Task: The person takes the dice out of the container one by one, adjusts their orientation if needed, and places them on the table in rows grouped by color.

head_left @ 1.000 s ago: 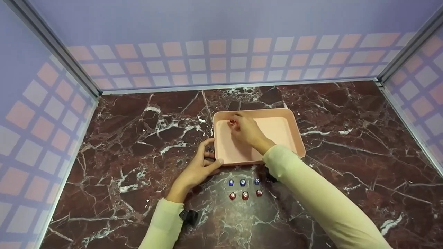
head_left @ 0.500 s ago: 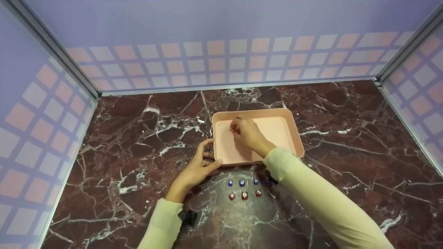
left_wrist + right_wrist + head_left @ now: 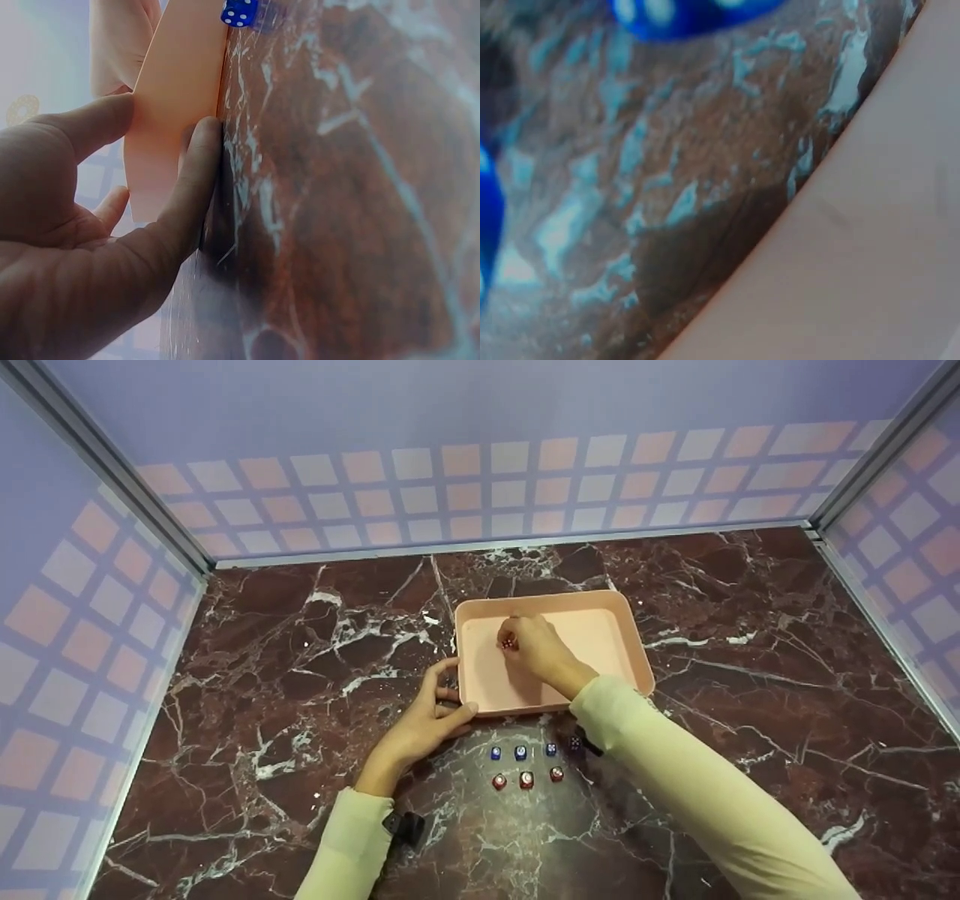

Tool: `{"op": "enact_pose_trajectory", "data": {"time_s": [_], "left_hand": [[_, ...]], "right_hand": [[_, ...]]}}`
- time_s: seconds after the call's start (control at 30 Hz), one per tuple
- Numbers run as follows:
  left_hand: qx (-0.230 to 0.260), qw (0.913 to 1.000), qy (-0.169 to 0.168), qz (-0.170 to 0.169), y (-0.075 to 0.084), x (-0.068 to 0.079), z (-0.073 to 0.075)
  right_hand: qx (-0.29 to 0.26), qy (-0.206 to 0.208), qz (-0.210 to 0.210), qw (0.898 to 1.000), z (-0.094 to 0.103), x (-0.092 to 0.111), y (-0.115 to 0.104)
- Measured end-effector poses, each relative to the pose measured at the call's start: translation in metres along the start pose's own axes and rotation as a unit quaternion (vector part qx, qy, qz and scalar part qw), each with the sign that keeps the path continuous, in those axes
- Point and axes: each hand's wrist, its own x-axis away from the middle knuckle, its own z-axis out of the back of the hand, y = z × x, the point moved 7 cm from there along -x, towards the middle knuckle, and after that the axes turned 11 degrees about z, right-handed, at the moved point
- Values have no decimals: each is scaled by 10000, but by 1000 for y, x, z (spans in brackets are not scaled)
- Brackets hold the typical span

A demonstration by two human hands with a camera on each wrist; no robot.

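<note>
My right hand (image 3: 536,649) is inside the peach tray (image 3: 600,634), pinching a red die (image 3: 509,643) with white pips over the left half. At the tray's near left corner, my left hand (image 3: 420,727) holds on, thumb at the front and fingers along the left side. The left wrist view shows its fingertips against the tray wall (image 3: 169,90). In front of the tray, blue dice (image 3: 520,752) form a row; the rightmost blue die (image 3: 575,743) sits beside the right cuff. Three red dice (image 3: 526,780) make a nearer row.
The tray stands on a dark red marbled tabletop (image 3: 300,720). Pale panels with a checked pattern (image 3: 465,499) enclose the back and sides. In the right wrist view, a blurred blue die (image 3: 694,15) lies close to the tray wall (image 3: 870,240).
My right hand has moved slightly nearer and to the right within the tray, still pinching the red die. A blue die beside my right cuff shows more clearly. My left hand keeps its place.
</note>
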Motion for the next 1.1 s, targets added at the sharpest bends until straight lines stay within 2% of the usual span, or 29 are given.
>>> {"op": "enact_pose_trajectory", "data": {"time_s": [0.27, 0.4, 0.53, 0.63, 0.73, 1.1], "left_hand": [[-40, 10000, 10, -12, -1, -1, -1], [-9, 10000, 7, -14, 0, -1, -1], [32, 10000, 27, -7, -1, -2, 0], [32, 10000, 23, -17, -1, -2, 0], [11, 10000, 8, -53, -1, -2, -1], [-10, 10000, 27, -43, -1, -1, 1]], "right_hand": [[-207, 164, 124, 9996, 9, 10, -2], [-320, 86, 451, 9984, 15, 21, -15], [-251, 108, 982, 9948, 24, 34, -33], [-204, 212, 1364, 9902, 32, 45, -44], [-240, 246, 1568, 9870, 39, 58, -50], [-399, 412, 1876, 9806, 52, 115, -51]]}}
